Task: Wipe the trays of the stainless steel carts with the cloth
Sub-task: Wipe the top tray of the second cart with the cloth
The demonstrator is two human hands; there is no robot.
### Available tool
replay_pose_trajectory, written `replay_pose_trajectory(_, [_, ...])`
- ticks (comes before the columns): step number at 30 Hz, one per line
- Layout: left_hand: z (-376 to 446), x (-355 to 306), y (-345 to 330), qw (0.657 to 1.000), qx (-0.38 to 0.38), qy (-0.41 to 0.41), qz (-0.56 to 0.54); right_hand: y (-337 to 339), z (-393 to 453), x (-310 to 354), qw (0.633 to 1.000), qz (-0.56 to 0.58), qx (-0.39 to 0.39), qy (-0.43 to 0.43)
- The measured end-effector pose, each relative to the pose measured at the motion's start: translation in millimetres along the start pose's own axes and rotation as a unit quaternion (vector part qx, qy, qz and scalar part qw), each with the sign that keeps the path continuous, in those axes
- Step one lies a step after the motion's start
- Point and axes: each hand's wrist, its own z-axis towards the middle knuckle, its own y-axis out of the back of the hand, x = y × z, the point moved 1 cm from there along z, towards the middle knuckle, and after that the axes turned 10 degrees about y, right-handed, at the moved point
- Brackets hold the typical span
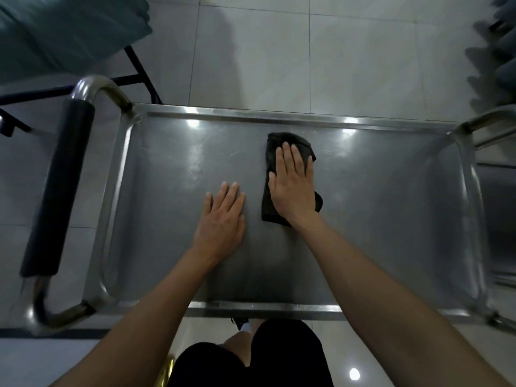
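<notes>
Stainless steel cart tray [391, 219], the shallow rectangular top one with the raised shiny rim, fills most of the head view, and you're looking pretty much straight down into it. Dark, nearly black cloth [282, 146] is lying roughly mid-tray, a bit toward the far rim, bunched into a long strip running away from the person. Right hand [291, 185] is pressed flat on top of that cloth, fingers straight and together, so it's pushing down rather than gripping; bits of cloth stick out beyond the fingertips and beside the wrist. Left hand [222, 216] sits just beside it on the bare steel, palm down, fingers straight and slightly spread, holding nothing and not touching the cloth. Both bare forearms come in from the near edge of the tray. On the left end of the cart there's a curved steel tube handle with a black padded grip [58, 188]. Underneath and around is a pale tiled floor [363, 57] with a few light reflections. Top left corner has something teal and blurry [55, 32] on a dark frame, can't tell what it is. The person's black shorts [279, 356] show at the bottom.
</notes>
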Motion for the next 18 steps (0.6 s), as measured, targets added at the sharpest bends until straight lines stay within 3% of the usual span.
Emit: replay_pose_trajectory(18, [-99.6, -3.2, -34.4, 1.000, 0.017, -0.010, 0.012, -4.2, -162.8, 70.7, 1.000, 0.004, 0.001, 0.002])
